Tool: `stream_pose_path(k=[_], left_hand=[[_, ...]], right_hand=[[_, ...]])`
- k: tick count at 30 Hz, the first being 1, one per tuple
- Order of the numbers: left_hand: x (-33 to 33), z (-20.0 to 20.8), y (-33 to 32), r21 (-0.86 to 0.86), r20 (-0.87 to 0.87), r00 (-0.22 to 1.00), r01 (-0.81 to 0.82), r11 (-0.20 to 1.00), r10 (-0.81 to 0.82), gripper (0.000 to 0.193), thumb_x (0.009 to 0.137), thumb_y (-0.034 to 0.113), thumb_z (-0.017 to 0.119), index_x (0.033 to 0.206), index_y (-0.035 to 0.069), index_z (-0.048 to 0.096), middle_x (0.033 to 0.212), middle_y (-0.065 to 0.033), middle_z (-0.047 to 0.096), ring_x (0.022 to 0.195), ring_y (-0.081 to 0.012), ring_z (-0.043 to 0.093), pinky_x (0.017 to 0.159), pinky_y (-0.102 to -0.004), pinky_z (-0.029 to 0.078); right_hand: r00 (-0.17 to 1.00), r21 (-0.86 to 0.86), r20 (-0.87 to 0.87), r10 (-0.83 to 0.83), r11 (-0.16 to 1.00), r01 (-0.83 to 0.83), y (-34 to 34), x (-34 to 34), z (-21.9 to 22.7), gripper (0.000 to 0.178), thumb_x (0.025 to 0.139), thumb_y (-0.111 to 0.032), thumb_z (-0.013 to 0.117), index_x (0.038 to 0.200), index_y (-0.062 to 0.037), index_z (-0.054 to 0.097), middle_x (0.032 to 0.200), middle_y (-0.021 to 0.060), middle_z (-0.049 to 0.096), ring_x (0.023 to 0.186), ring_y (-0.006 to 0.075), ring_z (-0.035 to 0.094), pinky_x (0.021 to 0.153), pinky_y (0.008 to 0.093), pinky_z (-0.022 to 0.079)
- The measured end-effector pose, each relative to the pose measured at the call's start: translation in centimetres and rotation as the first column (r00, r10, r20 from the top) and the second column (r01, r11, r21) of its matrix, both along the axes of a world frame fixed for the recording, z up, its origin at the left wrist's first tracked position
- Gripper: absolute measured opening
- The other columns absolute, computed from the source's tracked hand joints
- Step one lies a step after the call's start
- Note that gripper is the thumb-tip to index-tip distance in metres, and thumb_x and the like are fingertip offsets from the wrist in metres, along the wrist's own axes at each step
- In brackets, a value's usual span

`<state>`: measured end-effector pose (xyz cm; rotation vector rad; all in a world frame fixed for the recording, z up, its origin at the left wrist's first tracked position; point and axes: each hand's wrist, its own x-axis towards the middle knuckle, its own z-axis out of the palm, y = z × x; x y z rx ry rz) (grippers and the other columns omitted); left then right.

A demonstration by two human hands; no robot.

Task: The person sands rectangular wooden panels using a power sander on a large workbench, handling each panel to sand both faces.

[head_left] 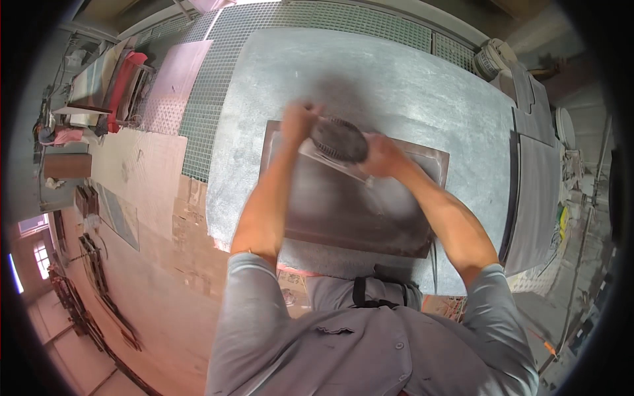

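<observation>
Both my hands grip a power sander (339, 139), a machine with a dark, round, vented top and a pale flat base. My left hand (302, 120) closes on its left end, slightly farther away, and my right hand (384, 156) closes on its right end. Motion blurs both hands, so single fingers are hard to make out. Under the sander lies a flat, dark brown rectangular panel (350, 211), with paler dusty patches near its edges. The sander sits over the panel's far part, tilted down to the right. A thin dark cord (434, 264) hangs at the panel's near right corner.
The panel lies on a large, dusty grey-blue work surface (462, 105). Green grating (205, 125) runs along its left and far sides. Grey boards (536, 191) stand at the right, with round pails (489, 63) at the far right. Stacked boards and a red item (125, 86) stand left.
</observation>
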<state>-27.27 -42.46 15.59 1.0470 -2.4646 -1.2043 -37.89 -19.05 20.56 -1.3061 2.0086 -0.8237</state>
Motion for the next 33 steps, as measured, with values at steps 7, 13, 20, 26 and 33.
stream_pose_path(k=[7,13,20,26,33], left_hand=[[10.0,2.6,-8.1,0.107,-0.045,0.962,-0.265,0.958,0.271,0.042,0.085,0.032,0.083,0.067,-0.002,0.068,0.059,-0.004,0.063,0.055,-0.0103,0.055,0.053,-0.0314,0.043],[24.6,0.6,-0.9,0.16,-0.11,0.907,-0.387,0.908,0.406,0.037,0.092,0.023,0.08,0.066,0.0,0.065,0.06,-0.0021,0.064,0.055,-0.0065,0.051,0.052,-0.0281,0.042],[30.2,1.6,3.5,0.195,0.007,0.882,-0.464,0.864,0.472,0.036,0.092,0.017,0.079,0.064,-0.001,0.064,0.058,-0.0032,0.064,0.054,-0.0059,0.052,0.051,-0.0281,0.042],[22.5,1.4,-6.0,0.138,-0.084,0.94,-0.317,0.938,0.33,0.036,0.091,0.022,0.08,0.065,0.0,0.067,0.06,-0.003,0.065,0.055,-0.0071,0.052,0.052,-0.0285,0.043],[8.7,0.0,-5.3,0.0,-0.07,0.994,-0.089,0.996,0.089,0.031,0.087,0.026,0.081,0.075,-0.002,0.073,0.065,-0.0113,0.069,0.061,-0.0177,0.063,0.06,-0.035,0.047]], right_hand=[[0.983,0.263,-0.112,0.147,0.958,-0.114,-11.7,7.2,1.7,0.054,0.078,-0.023,0.07,0.131,-0.0113,0.065,0.106,0.0212,0.075,0.101,0.0389,0.072,0.087,0.0482,0.059],[0.957,0.034,-0.074,0.279,0.96,-0.277,-6.4,16.5,0.1,0.059,0.076,-0.014,0.066,0.132,0.0024,0.057,0.098,0.0247,0.073,0.09,0.0437,0.072,0.08,0.0525,0.058],[0.932,0.208,0.019,0.362,0.91,-0.358,-3.1,21.7,0.3,0.058,0.074,-0.01,0.064,0.129,0.0073,0.056,0.091,0.0256,0.072,0.085,0.0419,0.072,0.074,0.0523,0.057],[0.971,0.149,-0.064,0.231,0.964,-0.22,-9.9,17.5,-0.9,0.053,0.076,-0.01,0.062,0.126,0.0058,0.059,0.091,0.0238,0.074,0.088,0.0401,0.073,0.077,0.0499,0.059],[0.992,0.359,0.121,0.029,0.931,-0.071,-5.7,5.8,5.2,0.061,0.081,-0.023,0.068,0.14,-0.0121,0.058,0.094,0.0195,0.076,0.083,0.0345,0.075,0.08,0.0461,0.059]])
